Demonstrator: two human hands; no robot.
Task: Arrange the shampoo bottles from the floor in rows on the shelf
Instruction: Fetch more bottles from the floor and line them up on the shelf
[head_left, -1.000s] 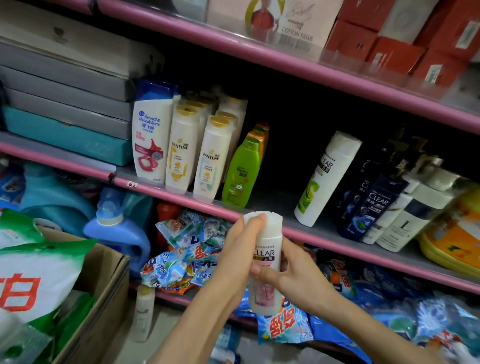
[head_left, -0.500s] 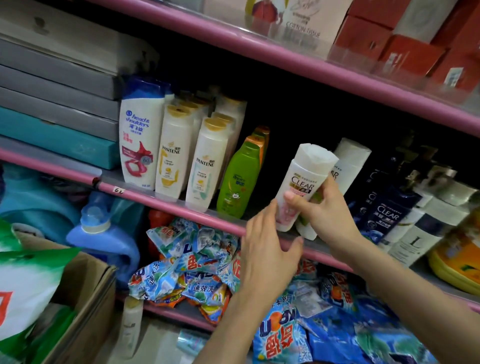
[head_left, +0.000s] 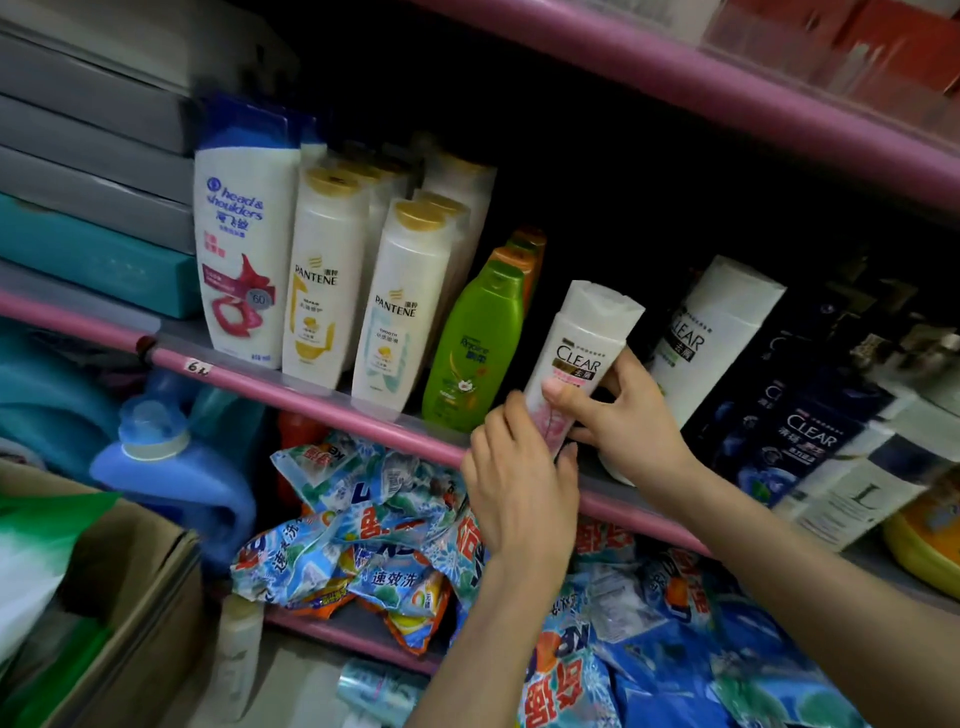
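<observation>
Head view: nearest you, a cardboard box (head_left: 130, 597) sits at lower left, with blue and orange detergent packets (head_left: 363, 540) heaped on the lower shelf beside it. A small pale bottle (head_left: 236, 654) stands on the floor below the packets.

Your left hand (head_left: 519, 488) is raised in front of the pink shelf edge (head_left: 322, 400); its fingers lie fairly straight against the lower left side of the pink Clear bottle (head_left: 582, 358), touching it without closing round it. Your right hand (head_left: 623, 415) grasps that same bottle, thumb across its front and fingers curled behind.

That bottle is tilted, top leaning right, its base at the front of the middle shelf. Whether the base rests on the shelf cannot be told; your hands cover it. It stands between the green bottle (head_left: 478, 348) on its left and the white Clear bottle (head_left: 711, 332) on its right.

Further left, two Pantene bottles (head_left: 322, 280) and a Head & Shoulders bottle (head_left: 244, 249) stand upright at the shelf front, with more bottles in rows behind. Dark Clear bottles (head_left: 795, 431) lean at far right. Grey and teal boxes (head_left: 93, 208) are stacked at far left.
</observation>
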